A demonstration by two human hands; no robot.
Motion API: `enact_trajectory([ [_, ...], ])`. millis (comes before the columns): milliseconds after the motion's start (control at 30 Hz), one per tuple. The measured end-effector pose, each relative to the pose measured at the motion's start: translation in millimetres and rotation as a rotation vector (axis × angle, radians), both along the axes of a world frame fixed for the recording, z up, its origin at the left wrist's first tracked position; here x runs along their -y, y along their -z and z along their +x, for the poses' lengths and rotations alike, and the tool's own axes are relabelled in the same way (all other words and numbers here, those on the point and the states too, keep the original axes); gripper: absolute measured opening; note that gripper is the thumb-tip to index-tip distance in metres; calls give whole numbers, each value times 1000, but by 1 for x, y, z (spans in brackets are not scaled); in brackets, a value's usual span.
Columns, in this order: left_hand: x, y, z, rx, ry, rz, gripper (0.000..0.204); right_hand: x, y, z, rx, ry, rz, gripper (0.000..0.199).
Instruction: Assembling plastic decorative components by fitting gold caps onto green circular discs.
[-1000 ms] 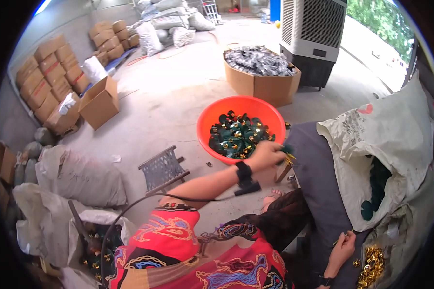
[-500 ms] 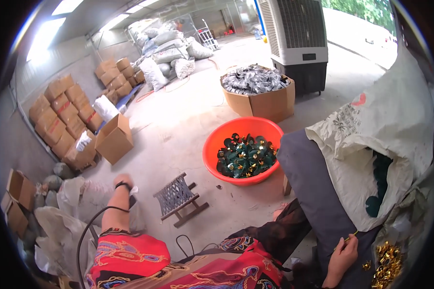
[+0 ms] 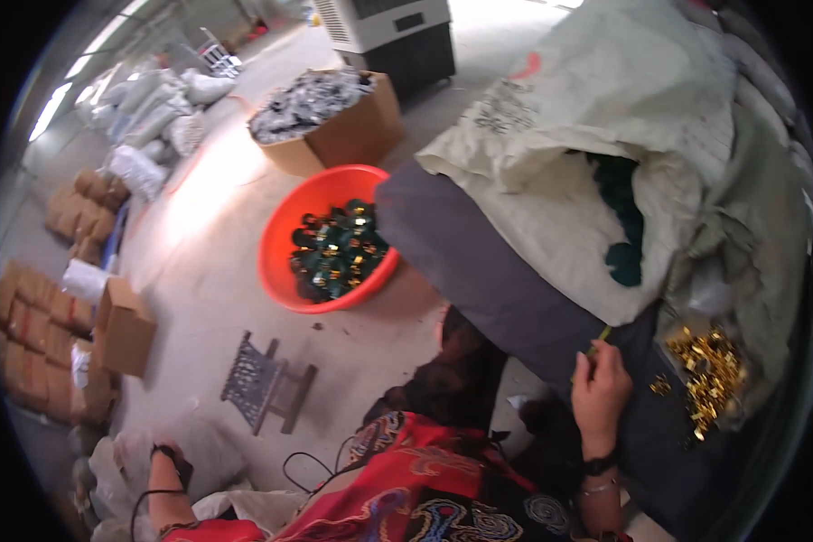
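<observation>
My right hand (image 3: 601, 388) is closed over the grey padded surface (image 3: 506, 289), its fingers pinching a thin yellow-green strip (image 3: 602, 335) whose kind I cannot make out. Just beyond its tip lies the edge of a white woven sack (image 3: 533, 226). Dark green round pieces (image 3: 625, 262) show in the sack's opening. To the right of the hand is a heap of shiny gold metal pieces (image 3: 706, 375). My left hand (image 3: 164, 446) hangs far off at the lower left, by pale plastic sacks (image 3: 212, 456); its fingers are not visible.
An orange basin (image 3: 271, 271) of green-and-gold pieces stands on the floor, with a low woven stool (image 3: 255, 379) nearer me. Behind are a large carton (image 3: 361, 126) of silvery packets and an air cooler (image 3: 397, 50). Stacked boxes (image 3: 36, 334) and full sacks (image 3: 154, 108) line the left.
The view has swung to the right, so the basin and boxes sit further left in it. My right hand still pinches the strip near the sack's edge. My left forearm appears lower.
</observation>
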State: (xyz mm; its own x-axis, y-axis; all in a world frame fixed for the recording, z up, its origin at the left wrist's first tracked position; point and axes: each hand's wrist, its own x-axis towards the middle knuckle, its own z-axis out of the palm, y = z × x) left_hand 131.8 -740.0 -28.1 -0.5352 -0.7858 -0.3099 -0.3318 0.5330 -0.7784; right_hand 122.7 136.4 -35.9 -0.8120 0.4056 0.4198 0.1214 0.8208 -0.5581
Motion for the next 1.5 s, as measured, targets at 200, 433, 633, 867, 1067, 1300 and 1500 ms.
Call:
enact_trajectory([
  [200,-295,-14,-276,-637,939,646,33,0,-2,0,-35,-17,31,18],
  [433,-706,-36,-276,-601,1664,1851,28,10,2,1,-14,95,222,19],
  [633,-881,-25,-269,-674,1837,1839,41,11,0,-1,27,121,268,17],
  [867,-984,-32,-329,-201,1238,1974,50,7,-1,-6,34,88,233,17],
  [1067,-1056,-15,-356,-246,1322,1734,52,8,-9,-8,84,96,158,18],
  [1300,-1108,12,-375,-261,1324,1612,53,8,-11,-11,124,79,114,18],
  [1500,-1114,25,-375,-271,1340,1674,55,6,-11,-12,138,73,70,17],
])
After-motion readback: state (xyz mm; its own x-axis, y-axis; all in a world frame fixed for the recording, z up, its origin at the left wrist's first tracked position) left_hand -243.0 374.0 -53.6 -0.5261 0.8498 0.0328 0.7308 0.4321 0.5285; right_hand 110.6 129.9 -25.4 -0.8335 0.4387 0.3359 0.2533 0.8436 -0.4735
